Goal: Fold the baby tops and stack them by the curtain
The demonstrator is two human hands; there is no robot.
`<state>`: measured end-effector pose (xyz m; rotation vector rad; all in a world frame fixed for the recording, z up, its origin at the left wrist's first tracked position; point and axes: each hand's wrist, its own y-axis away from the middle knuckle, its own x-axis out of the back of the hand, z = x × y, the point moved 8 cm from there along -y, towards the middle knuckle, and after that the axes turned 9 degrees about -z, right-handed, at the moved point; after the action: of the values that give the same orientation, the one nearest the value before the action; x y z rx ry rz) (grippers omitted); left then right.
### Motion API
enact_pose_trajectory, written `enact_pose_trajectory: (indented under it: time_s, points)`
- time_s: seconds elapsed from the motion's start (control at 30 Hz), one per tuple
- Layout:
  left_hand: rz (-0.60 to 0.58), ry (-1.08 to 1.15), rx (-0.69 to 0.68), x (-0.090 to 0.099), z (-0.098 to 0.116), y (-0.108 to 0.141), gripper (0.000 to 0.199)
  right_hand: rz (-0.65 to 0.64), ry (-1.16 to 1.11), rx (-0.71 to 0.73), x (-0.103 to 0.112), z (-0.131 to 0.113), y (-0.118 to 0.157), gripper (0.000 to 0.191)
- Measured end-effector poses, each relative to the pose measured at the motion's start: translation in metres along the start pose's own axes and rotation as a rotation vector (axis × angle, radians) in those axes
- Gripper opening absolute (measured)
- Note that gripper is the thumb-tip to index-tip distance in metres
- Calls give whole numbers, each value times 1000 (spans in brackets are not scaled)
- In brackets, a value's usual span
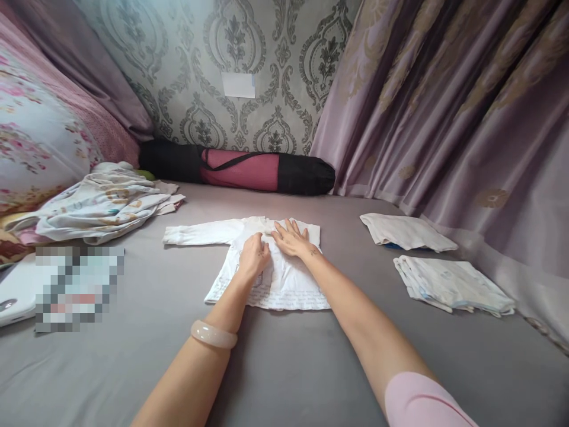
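Observation:
A small white long-sleeved shirt (pixel 284 284) lies on the grey sheet, one sleeve stretched out to the left. The right sleeve does not show at full length; the shirt ends in a short edge there. My left hand (pixel 255 255), below a pale bangle, rests on the upper middle of the shirt with its fingers curled together; whether cloth is pinched in them is hidden. Flat on the shirt near the collar, just right of it, my right hand (pixel 291 238) has its fingers spread.
Two folded cloth stacks (pixel 406 231) (pixel 453 283) lie at the right. A loose clothes pile (pixel 106 201) is at the left, above a white device (pixel 26 284) and a blurred item. A black and pink rolled bag (pixel 240 169) lies along the wall.

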<state>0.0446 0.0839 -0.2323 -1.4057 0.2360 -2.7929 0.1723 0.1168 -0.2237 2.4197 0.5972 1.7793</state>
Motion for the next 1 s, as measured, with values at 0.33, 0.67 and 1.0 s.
enact_pose_trajectory:
  time_s: [0.33,0.67,1.0]
  points:
    - [-12,42,36,6,0,-2,28,-73,33,98,-12,-22,-3,62]
    - [7,150,160,19,-9,1,37,179,50,119,-3,-35,-3,47]
    - [-34,227,236,24,-9,5,39,287,13,58,12,-26,-1,39]
